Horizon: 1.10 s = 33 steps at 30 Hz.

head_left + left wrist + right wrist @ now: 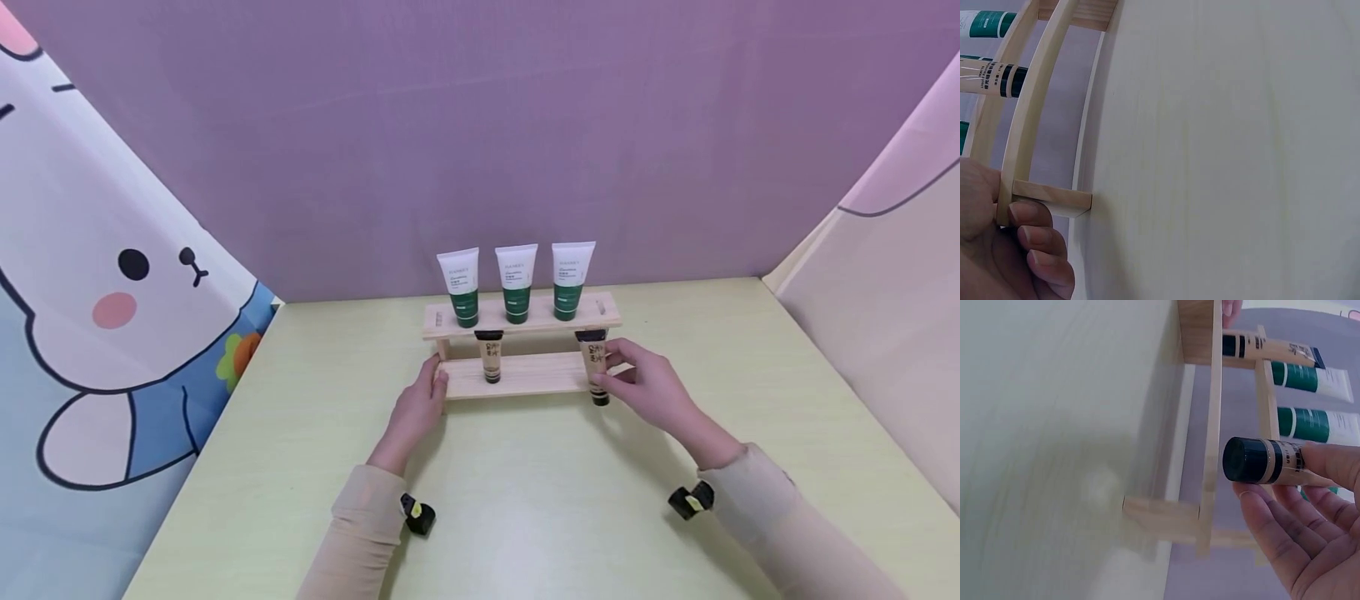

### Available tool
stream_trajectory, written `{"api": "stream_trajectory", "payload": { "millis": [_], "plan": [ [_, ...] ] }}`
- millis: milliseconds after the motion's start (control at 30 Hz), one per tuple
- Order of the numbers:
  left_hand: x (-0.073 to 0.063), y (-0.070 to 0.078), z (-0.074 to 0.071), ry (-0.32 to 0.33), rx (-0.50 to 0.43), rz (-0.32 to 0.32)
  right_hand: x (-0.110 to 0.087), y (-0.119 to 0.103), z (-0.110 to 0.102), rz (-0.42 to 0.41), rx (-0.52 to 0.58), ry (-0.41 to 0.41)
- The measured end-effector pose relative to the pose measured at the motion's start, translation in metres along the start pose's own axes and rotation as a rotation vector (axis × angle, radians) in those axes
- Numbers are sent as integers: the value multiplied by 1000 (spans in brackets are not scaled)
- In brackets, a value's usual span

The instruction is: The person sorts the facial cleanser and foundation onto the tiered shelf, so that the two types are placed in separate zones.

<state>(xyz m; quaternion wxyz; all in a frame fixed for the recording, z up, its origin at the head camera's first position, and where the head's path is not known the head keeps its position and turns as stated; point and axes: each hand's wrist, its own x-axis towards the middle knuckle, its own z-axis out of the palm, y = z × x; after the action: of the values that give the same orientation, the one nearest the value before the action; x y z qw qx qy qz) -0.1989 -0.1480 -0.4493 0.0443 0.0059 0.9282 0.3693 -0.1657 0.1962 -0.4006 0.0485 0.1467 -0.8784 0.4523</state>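
A small two-tier wooden rack (517, 379) stands on the table. My left hand (417, 408) grips the left end of its lower board, fingers curled beneath the wood in the left wrist view. Between the thumb and fingers of my right hand (651, 385) is a beige squeeze tube (1282, 459) with a black cap, pinched cap downward. This tube is at the right end of the lower board, its cap overlapping the front edge in the head view. A matching beige tube (491, 358) stands cap down on the lower board, left of centre.
Along the upper board, three white-and-green tubes (516, 287) stand cap down in a row. Behind the pale table (525, 500) hangs a purple backdrop (480, 150). A cartoon-printed cloth (135, 333) borders the left side.
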Motion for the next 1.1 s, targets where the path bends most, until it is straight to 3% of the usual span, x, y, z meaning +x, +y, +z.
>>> {"api": "stream_trajectory", "payload": {
  "millis": [400, 533, 967, 1100],
  "plan": [
    [2, -2, 1, 9, -3, 29, 33, -9, 31, -40, 124, 30],
    [1, -3, 1, 6, 1, 34, 38, -7, 42, -76, 117, 45],
    [1, -2, 2, 24, -17, 48, 33, 0, 45, -110, 69, -16],
    [0, -3, 3, 29, -3, 46, 23, 0, 40, -111, 21, 38]
  ]
}}
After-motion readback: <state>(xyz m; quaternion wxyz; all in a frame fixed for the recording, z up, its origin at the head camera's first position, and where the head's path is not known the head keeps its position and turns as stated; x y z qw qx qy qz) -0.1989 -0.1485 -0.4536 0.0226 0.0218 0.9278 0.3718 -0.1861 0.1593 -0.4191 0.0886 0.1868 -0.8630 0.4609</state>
